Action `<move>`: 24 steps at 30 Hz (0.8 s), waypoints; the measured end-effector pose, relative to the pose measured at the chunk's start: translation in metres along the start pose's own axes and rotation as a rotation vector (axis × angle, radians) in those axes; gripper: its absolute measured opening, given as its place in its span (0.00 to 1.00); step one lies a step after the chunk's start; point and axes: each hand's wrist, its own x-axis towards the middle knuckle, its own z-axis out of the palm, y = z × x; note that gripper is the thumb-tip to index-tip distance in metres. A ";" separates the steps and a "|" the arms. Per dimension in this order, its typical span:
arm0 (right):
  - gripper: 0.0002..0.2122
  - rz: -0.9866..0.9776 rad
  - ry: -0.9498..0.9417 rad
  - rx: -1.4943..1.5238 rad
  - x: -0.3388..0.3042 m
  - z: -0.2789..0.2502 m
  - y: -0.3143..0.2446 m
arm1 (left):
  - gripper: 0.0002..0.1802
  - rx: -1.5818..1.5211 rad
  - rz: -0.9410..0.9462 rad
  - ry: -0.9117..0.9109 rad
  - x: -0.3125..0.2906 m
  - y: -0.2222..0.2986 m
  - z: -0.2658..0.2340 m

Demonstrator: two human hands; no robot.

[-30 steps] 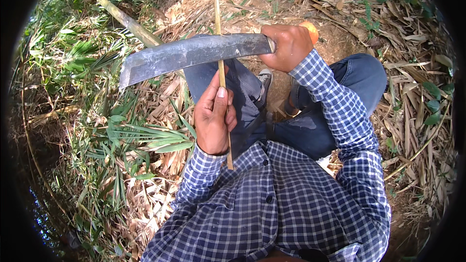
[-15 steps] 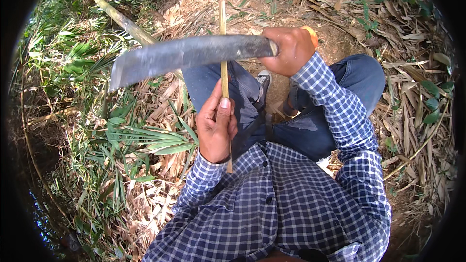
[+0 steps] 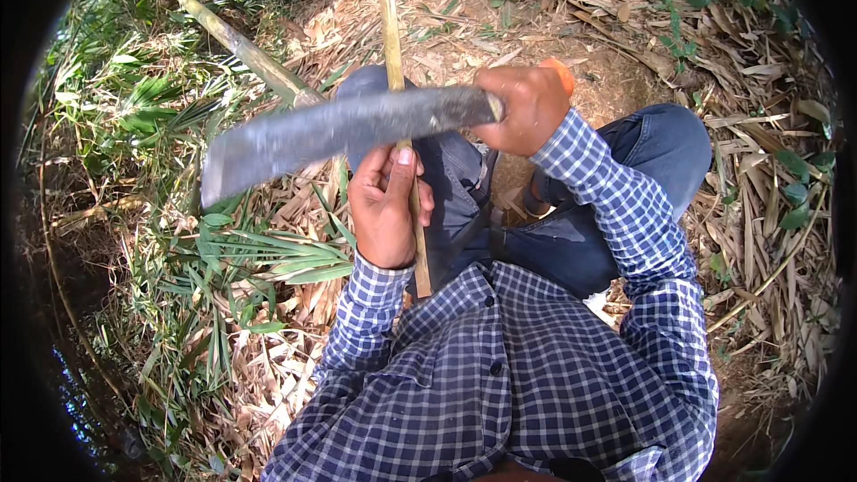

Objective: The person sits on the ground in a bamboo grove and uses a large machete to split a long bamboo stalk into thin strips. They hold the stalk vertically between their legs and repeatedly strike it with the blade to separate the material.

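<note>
My left hand pinches a narrow, yellowish split strip of bamboo between thumb and fingers. The strip stands lengthwise before me, its far end leaning slightly left and its near end by my shirt. My right hand is wrapped round the handle of a machete, whose orange end shows past the fist. The broad, dark machete blade points left and crosses over the strip just beyond my left thumb, hiding part of it. Motion blurs the blade toward its tip. Whether its edge touches the strip, I cannot tell.
A long bamboo pole slants in from the far left toward my bent left knee. Green leaves lie at my left. Dry leaf litter covers the ground at right, and bare soil shows ahead. My legs in jeans are folded beneath.
The strip's far end has tilted left, and my left hand has moved slightly up and left with it. The blade has come lower, closer to my left thumb, with my right hand shifting slightly left.
</note>
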 end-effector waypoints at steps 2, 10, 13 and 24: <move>0.12 -0.047 0.017 0.024 -0.004 0.010 -0.004 | 0.06 -0.058 0.000 0.036 -0.003 0.001 0.002; 0.12 -0.082 0.006 -0.037 0.001 0.009 -0.007 | 0.04 -0.125 -0.012 0.046 -0.005 0.004 0.007; 0.12 -0.108 -0.017 -0.016 0.000 0.010 -0.011 | 0.05 -0.178 -0.052 0.095 -0.007 0.004 0.009; 0.10 0.240 0.112 -0.189 0.020 -0.010 0.032 | 0.20 -0.115 -0.101 -0.055 -0.029 -0.001 0.005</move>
